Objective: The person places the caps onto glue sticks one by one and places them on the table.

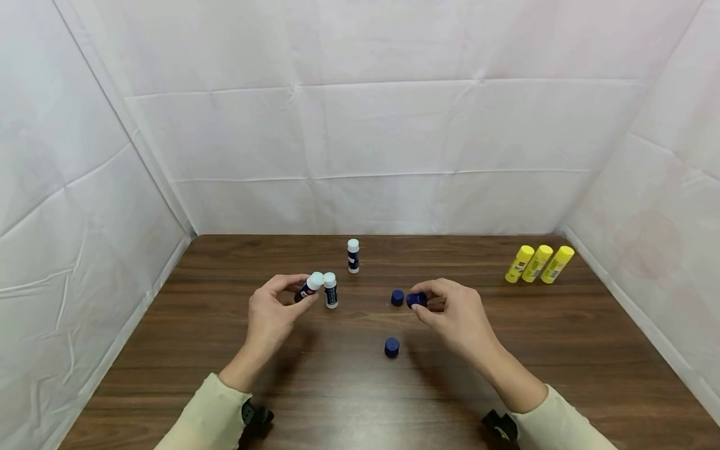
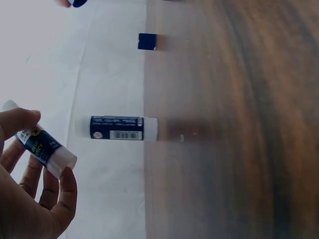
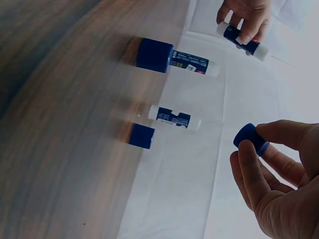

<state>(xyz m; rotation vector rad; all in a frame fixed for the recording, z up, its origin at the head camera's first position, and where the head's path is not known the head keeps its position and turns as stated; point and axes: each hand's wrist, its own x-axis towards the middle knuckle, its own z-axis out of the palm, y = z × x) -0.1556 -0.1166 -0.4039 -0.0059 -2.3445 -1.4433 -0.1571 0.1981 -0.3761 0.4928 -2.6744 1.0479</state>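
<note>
My left hand (image 1: 271, 312) grips a glue stick (image 2: 42, 144) with a dark blue label and white ends, tilted above the table. Beside it a second glue stick (image 1: 330, 291) stands upright, and a third glue stick (image 1: 353, 256) is upright farther back. Between thumb and fingertips, my right hand (image 1: 458, 319) pinches a blue cap (image 3: 250, 139), held up off the table. Just left of that hand a blue cap (image 1: 397, 297) sits on the wood, with another blue cap (image 1: 392, 347) nearer the front.
Three yellow glue sticks (image 1: 540, 263) stand in a row at the back right of the brown wooden table (image 1: 360, 400). White sheeting (image 1: 394, 131) hangs behind the table and along both sides.
</note>
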